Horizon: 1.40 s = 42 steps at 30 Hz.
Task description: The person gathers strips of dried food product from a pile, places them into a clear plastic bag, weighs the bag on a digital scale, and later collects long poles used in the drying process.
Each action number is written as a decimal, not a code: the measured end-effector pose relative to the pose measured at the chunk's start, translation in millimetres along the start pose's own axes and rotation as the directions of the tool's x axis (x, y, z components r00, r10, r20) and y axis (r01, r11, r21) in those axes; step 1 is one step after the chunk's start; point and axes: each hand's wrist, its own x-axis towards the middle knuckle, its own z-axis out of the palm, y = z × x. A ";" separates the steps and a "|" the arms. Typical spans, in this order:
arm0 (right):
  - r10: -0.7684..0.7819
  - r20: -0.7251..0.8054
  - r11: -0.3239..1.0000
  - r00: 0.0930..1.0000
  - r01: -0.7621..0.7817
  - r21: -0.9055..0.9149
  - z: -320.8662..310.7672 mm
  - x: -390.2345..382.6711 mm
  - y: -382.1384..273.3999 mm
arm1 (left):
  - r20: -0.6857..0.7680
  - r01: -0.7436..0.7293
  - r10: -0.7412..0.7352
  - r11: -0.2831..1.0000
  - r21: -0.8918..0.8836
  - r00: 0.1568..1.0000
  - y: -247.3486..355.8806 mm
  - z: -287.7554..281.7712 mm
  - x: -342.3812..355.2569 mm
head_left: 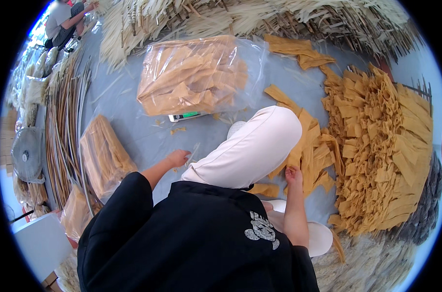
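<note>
My left hand (179, 157) hangs over the grey floor, left of my raised knee, its fingers apart and holding nothing I can see. Right of that knee, my right hand (293, 175) has its fingers curled on a flat yellow-brown strip (306, 141), part of a loose heap on the floor. Ahead of me a clear plastic bag (194, 75), full of the same strips, rests on a scale (187, 117) with a green display. The bag hides most of the scale.
At the right rises a large pile of yellow-brown strips (372, 146). More strips (299, 48) lie farther off. Filled bags (106, 155), long poles (65, 126) and a fan (27, 155) stand at the left. Pale dried bundles (279, 19) line the back; another person (65, 22) sits far left.
</note>
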 end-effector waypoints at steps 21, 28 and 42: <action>0.201 0.252 0.341 0.947 0.174 -0.924 -1.1 -65.5 68.6 | -0.550 -0.476 0.130 0.686 -0.550 0.825 185.7 -140.6 61.2; 0.418 0.406 -0.413 0.812 0.568 -0.712 -13.2 -77.5 160.7 | -0.536 -0.700 0.702 0.666 0.259 0.470 316.9 -181.8 35.4; -0.456 -0.102 0.218 0.884 0.000 -0.976 -60.2 -16.7 97.4 | -0.432 -0.642 0.665 0.733 0.223 0.609 327.8 -184.9 44.3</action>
